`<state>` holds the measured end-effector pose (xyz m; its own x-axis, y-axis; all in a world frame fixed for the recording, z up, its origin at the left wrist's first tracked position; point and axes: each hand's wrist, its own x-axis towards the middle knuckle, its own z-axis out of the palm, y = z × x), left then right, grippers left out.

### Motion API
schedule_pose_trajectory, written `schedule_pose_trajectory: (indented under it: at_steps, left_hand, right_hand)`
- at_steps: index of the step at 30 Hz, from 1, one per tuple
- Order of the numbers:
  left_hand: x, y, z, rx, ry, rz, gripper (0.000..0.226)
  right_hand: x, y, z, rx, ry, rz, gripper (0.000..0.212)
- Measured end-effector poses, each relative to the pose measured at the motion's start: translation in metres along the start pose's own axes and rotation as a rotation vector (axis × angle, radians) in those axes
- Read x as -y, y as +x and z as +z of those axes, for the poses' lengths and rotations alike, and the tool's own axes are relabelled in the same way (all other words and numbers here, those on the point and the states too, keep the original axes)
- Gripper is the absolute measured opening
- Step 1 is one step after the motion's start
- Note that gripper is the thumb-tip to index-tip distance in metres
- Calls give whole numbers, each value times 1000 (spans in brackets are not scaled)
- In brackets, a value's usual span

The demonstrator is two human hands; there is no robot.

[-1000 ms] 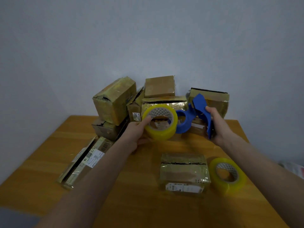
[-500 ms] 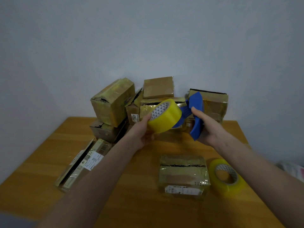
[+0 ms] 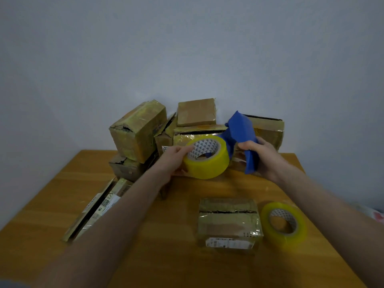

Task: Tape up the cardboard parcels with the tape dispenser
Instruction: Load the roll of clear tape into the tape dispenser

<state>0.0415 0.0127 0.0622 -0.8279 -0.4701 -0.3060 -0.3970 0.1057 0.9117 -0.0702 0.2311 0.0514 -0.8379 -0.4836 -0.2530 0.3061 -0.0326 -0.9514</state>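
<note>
Above the table, a yellow tape roll is gripped by the left hand and held up to the blue tape dispenser, which is clasped by the curled fingers of the right hand — loading seems the step in hand, though seating on the hub is unclear. Next the roll must be pushed squarely home — the slit parcel lies below, untaped.

Dispenser partly hidden behind tape roll; parcel label unreadable.
</note>
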Motion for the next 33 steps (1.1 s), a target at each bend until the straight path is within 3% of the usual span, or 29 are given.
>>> schedule_pose_trajectory:
  at_steps: [2, 5, 10, 14, 20, 22, 24, 26, 28, 31, 33]
  left_hand:
    - [-8, 5, -10, 72, 72, -56, 36]
    - [-11, 7, -13, 154, 74, -202, 36]
    - [8, 4, -3, 173, -264, -424, 32]
    - [8, -1, 7, 150, -368, -430, 36]
    - [-1, -13, 17, 161, -486, -217, 34]
    - [-2, -15, 16, 244, -519, -130, 31]
    - [-3, -17, 12, 381, -460, -20, 43]
    - [-1, -16, 7, 487, -312, 113, 68]
    - [-2, -19, 5, 487, -65, 261, 80]
    - [-8, -24, 6, 394, 162, 491, 78]
    - [-13, -26, 4, 248, 487, 722, 71]
  right_hand:
    - [0, -2, -7, 85, -67, 15, 56]
    - [-6, -3, -10, 27, -79, -54, 48]
    - [-12, -5, -9, 105, -109, -57, 51]
    - [-21, -5, 0, 52, -36, 35, 52]
    - [-35, -5, 9, 25, 177, 225, 59]
    - [-37, -7, 11, 15, 257, 303, 60]
    - [-37, -8, 12, 7, 341, 358, 56]
    - [-38, -9, 15, 0, 420, 400, 53]
    - [-38, -9, 18, 4, 456, 443, 57]
    - [-35, -11, 21, 3, 492, 479, 59]
    - [-32, -12, 19, -1, 474, 477, 56]
